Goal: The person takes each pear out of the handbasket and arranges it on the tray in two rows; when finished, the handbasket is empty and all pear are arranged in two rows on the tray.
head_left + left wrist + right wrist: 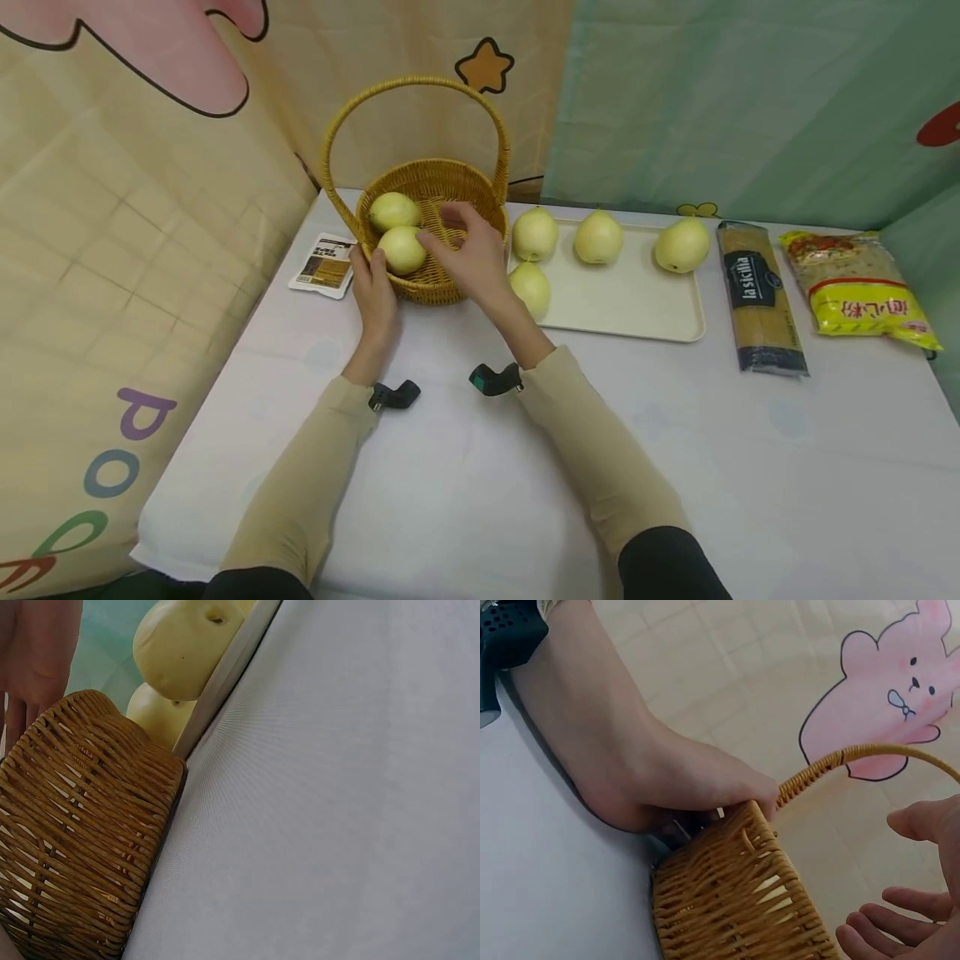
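Observation:
A wicker basket (442, 292) with a tall arched handle stands at the back of the table, and two pale yellow pears (401, 250) lie in its left side. My left hand (377, 292) grips the basket's front-left rim; in the right wrist view its thumb (761, 796) lies over the edge. Over the basket's right half is my right hand (476, 254), its fingers spread and relaxed with nothing in them. Its thumb tip overlaps the nearer pear in the head view. The left wrist view shows the woven side (82, 825) close up.
Right of the basket, a cream tray (622, 312) carries several more pears (598, 237). Beyond it lie a pasta pack (761, 300) and a yellow food bag (862, 292). A small white-and-brown packet (324, 267) is left of the basket. Printed curtains (675, 100) hang behind.

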A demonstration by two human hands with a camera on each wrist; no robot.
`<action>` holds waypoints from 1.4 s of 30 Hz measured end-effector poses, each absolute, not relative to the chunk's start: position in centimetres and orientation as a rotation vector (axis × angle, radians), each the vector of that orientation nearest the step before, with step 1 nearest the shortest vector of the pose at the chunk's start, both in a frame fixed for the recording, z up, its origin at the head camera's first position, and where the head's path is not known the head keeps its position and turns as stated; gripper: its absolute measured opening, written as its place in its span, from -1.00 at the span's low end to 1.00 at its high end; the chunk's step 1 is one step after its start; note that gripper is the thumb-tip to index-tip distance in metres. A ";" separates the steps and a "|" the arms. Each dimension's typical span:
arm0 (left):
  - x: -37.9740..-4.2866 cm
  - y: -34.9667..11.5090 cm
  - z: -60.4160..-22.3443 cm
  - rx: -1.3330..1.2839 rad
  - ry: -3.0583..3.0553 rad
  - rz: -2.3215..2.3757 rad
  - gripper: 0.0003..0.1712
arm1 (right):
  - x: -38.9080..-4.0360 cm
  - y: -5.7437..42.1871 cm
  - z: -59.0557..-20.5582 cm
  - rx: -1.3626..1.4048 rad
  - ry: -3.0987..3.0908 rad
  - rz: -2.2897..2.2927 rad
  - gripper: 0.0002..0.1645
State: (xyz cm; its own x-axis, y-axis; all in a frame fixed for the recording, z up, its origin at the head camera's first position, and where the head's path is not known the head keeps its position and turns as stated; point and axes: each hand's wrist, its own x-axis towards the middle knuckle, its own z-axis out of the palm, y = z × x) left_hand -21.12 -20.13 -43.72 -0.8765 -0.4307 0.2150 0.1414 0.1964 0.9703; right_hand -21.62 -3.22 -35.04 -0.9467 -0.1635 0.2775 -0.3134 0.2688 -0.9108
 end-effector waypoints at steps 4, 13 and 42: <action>-21.2 -20.4 -44.0 0.291 -2.052 -1.711 -0.39 | -22.0 -4.9 -35.4 0.438 -2.387 1.808 -0.39; -21.1 -20.6 -43.7 0.302 -2.083 -1.675 -0.36 | -23.4 -6.8 -35.8 0.351 -2.572 1.679 -0.28; -21.3 -20.3 -43.8 0.288 -2.078 -1.690 -0.39 | -26.2 -8.4 -36.5 0.042 -2.822 1.847 -0.23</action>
State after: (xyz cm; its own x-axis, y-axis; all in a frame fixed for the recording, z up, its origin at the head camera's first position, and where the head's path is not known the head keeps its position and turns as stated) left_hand -21.34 -20.33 -43.83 -0.8799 -0.4282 0.2061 0.1145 0.2298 0.9665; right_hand -26.24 -8.42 -36.48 -0.9730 -0.1460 -0.1786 0.1053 0.4077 -0.9070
